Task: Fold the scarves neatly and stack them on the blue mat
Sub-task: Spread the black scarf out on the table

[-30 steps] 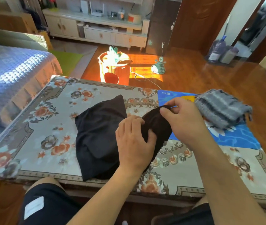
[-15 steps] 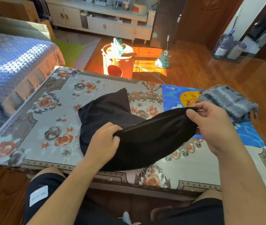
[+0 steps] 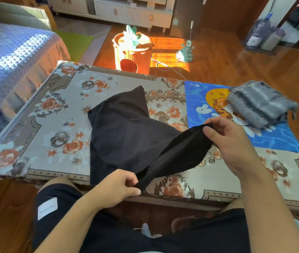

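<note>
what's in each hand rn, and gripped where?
Both hold the black fabric scarf: left hand pinches its near end at the table edge, right hand pinches the opposite end, raised.

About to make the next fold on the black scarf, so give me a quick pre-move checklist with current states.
1. Left hand pinches the black scarf: ok.
2. Right hand grips its other end: ok.
3. Held edge taut between hands: ok.
4. Scarf lying flat: not ok, far corner peaked, near edge over the table rim.
5. Blue mat has bare space beside the gray striped scarf: ok.
6. Gray scarf neatly folded: cannot tell.
</note>
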Demonstrator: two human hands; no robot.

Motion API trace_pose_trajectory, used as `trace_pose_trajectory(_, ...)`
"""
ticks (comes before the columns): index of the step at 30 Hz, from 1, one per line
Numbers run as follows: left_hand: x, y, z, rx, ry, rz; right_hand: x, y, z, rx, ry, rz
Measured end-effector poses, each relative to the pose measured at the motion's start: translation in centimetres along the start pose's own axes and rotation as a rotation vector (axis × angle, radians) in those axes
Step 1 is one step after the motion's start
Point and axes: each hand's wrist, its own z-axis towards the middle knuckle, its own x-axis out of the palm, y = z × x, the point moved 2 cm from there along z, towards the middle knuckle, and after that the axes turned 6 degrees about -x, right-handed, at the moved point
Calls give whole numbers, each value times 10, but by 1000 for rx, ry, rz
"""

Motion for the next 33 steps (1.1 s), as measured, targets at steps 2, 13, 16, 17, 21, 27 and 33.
trace_pose_trajectory(2,9,3,6,-24,-104,-42,-2,0,0,15,-1,12)
trace_pose_trajectory(13,14,-17,2,97,-98,-102,12,11,-3,77,-14,79)
trace_pose_trajectory(16,11,-50,1,211,-206,-269,27,22,-4,49,-3,32)
trace_pose_trajectory(17,10,-59,3,233,-262,-335,31,25,-4,26,-8,0)
trace_pose_trajectory(21,3,-93,4,205,-525,-548,40,36,-1,-10,-4,-70)
trace_pose_trajectory(27,-9,-107,9,246,-710,-520,37,48,7,-17,18,-56)
trace_pose_trajectory(33,-29,-110,4,252,-645,-488,25,51,9,5,96,-11)
